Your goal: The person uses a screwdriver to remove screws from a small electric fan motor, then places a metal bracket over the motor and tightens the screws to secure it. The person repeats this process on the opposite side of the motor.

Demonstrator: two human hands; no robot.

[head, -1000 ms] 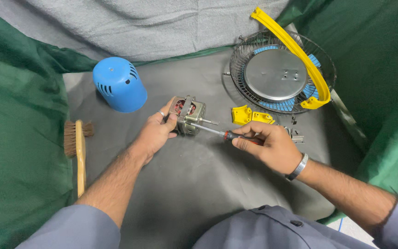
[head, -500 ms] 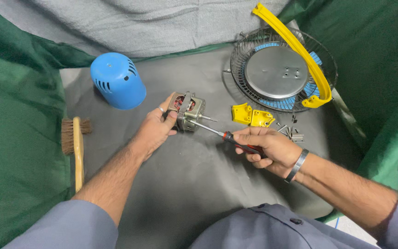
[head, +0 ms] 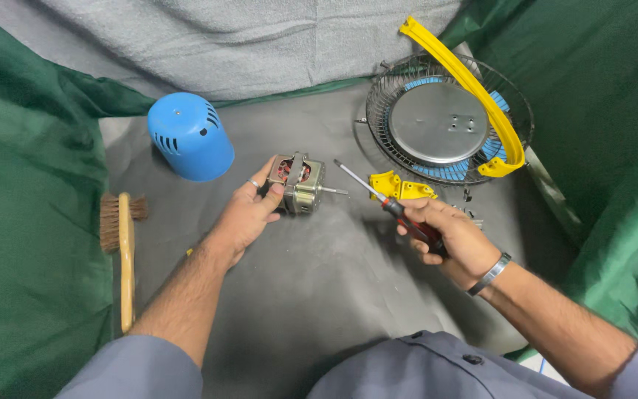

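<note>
While left hand [head: 249, 214] grips motor [head: 298, 182], right hand [head: 448, 240] holds screwdriver [head: 385, 203].

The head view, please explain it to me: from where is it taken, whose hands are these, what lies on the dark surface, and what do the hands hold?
The picture comes from a camera worn on a person's head, looking down at that person's own two bare hands. The left hand grips a small electric motor that rests on the dark mat. The right hand holds a screwdriver, its tip raised and apart from the motor. On the mat also lie a blue plastic cover, a wire fan guard with a round metal plate and a yellow curved piece on it, and a small yellow part. A wooden brush lies at the left on green cloth.
</note>
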